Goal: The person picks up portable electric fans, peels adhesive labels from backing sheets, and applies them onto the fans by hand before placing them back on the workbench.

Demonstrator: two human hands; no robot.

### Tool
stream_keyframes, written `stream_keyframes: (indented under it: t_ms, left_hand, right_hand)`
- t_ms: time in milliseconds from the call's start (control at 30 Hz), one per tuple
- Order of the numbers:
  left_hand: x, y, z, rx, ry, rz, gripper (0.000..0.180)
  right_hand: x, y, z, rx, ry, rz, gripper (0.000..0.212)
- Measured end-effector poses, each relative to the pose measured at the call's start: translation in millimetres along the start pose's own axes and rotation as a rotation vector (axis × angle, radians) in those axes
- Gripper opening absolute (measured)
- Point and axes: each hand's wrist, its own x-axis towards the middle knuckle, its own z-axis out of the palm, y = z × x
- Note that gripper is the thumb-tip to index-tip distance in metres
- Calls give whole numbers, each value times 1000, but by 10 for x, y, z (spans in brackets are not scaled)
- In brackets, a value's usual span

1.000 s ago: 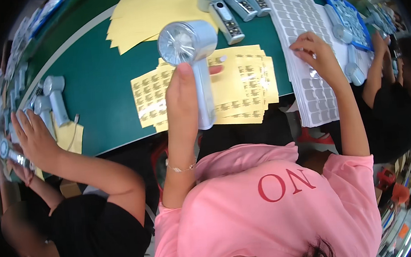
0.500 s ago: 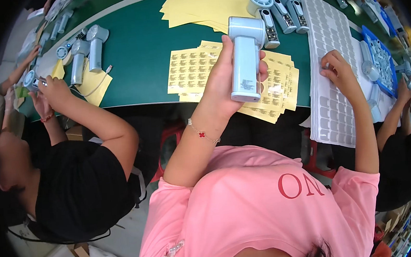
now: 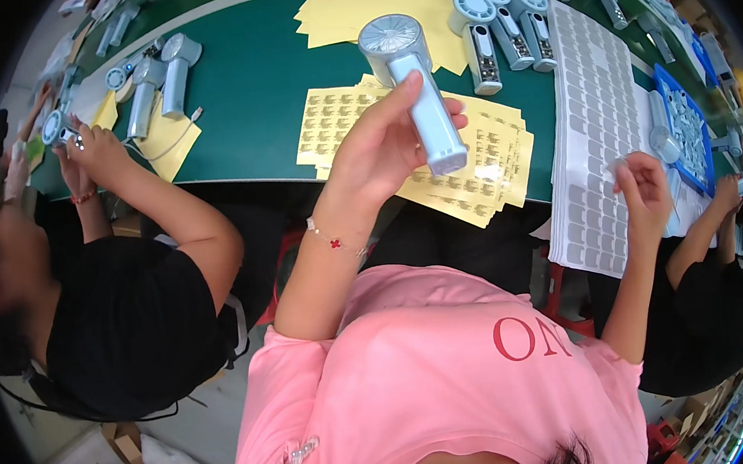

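Note:
My left hand is wrapped round a light blue handheld fan above the table edge. The fan's round ribbed head points up and its handle slants down to the right. Under it lie yellow sheets of printed labels. On the right, my right hand hovers over a stack of white sheets with rows of grey stickers. Its thumb and forefinger pinch a small pale piece that looks like one of those stickers.
Several light blue fans lie beyond the label sheets, near blank yellow sheets. A blue tray of small parts stands at right. At left, a person in black handles a fan beside more fans and a cable.
My left hand has turned the fan so its ribbed face shows, tilting the handle. My right hand has moved nearer, its fingertips now pinching a pale piece.

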Motion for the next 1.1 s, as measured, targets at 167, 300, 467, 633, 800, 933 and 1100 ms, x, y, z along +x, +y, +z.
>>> stream_keyframes:
  t_ms: [167, 300, 467, 633, 800, 933, 1100]
  left_hand:
    - [130, -55, -57, -50, -24, 63, 42]
    - [127, -110, -40, -36, 36, 72, 45]
    - [41, -37, -25, 281, 116, 247, 42]
    - [28, -27, -39, 407, 135, 241, 44]
    - [19, -64, -4, 203, 99, 249, 48]
    - [-14, -54, 20, 109, 69, 107, 38]
    - [-3, -131, 162, 17, 125, 64, 33]
  right_hand:
    - [-475, -261, 251, 311, -126, 147, 19]
    - [-622, -394, 618, 439, -114, 109, 11]
    - [-599, -543, 764, 354, -126, -30, 8]
    - [-533, -626, 865, 189, -175, -267, 11]
    - [-546, -738, 1027, 364, -194, 4, 13]
    - [-452, -940, 1226, 259, -259, 28, 13]
    - [-333, -968, 1428, 358, -265, 80, 13]
